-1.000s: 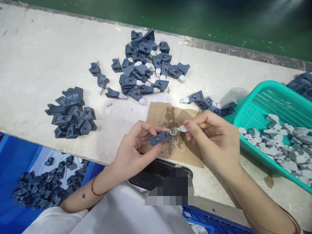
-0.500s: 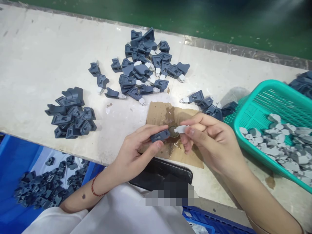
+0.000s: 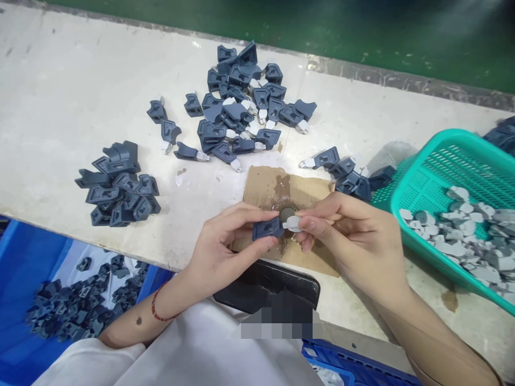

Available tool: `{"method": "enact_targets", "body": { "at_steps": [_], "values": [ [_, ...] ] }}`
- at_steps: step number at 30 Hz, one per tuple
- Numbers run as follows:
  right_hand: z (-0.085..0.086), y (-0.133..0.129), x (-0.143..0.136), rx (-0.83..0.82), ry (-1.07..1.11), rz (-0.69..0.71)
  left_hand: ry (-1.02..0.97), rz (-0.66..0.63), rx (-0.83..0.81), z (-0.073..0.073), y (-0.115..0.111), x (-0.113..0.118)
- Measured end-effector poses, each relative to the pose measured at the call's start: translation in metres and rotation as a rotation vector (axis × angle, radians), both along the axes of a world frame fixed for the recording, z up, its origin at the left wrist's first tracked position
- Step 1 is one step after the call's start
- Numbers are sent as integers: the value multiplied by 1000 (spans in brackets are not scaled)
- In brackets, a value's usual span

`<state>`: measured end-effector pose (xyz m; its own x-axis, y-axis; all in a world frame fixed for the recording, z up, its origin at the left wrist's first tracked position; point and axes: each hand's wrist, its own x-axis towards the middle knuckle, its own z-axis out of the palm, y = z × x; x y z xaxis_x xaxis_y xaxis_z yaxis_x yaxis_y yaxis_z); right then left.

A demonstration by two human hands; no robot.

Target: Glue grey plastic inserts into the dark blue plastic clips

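Between thumb and fingers, my left hand (image 3: 225,244) pinches a dark blue-grey plastic part (image 3: 267,229). My right hand (image 3: 350,230) grips a small light grey piece (image 3: 293,223), its narrow end pointing left at the dark part's right end. The two pieces meet or nearly meet; contact is too small to tell. Beneath them lies a brown cardboard piece (image 3: 257,185) with wet stains, bearing a small round dark object (image 3: 287,213) just behind the light piece.
Dark parts, several with light pieces attached, lie in a heap (image 3: 233,112) at the back. Another pile (image 3: 120,185) sits left. A green basket (image 3: 454,140) of grey pieces stands right. A black phone (image 3: 269,287) lies nearest me. A blue bin (image 3: 16,268) of dark parts is lower left.
My right hand has brought the light piece slightly down and left, closer to the dark part. The dark part has shifted a little right and turned more of its face up.
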<state>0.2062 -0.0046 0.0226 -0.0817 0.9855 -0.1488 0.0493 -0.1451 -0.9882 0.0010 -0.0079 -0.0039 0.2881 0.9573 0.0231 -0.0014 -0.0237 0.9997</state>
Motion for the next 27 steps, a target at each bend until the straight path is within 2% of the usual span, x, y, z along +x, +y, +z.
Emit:
{"method": "enact_targets", "body": {
  "at_steps": [9,17,22,27],
  "values": [
    [-4,-8,-3,68,-164,-6,60,15,6,3,0,1],
    [-5,-7,-8,75,-192,74,88,20,3,1,0,1],
    [-4,-6,-10,206,-282,91,63,27,-21,0,0,-1],
    [-7,-9,-13,194,-213,99,15,14,0,-2,-1,-4]
  ]
}}
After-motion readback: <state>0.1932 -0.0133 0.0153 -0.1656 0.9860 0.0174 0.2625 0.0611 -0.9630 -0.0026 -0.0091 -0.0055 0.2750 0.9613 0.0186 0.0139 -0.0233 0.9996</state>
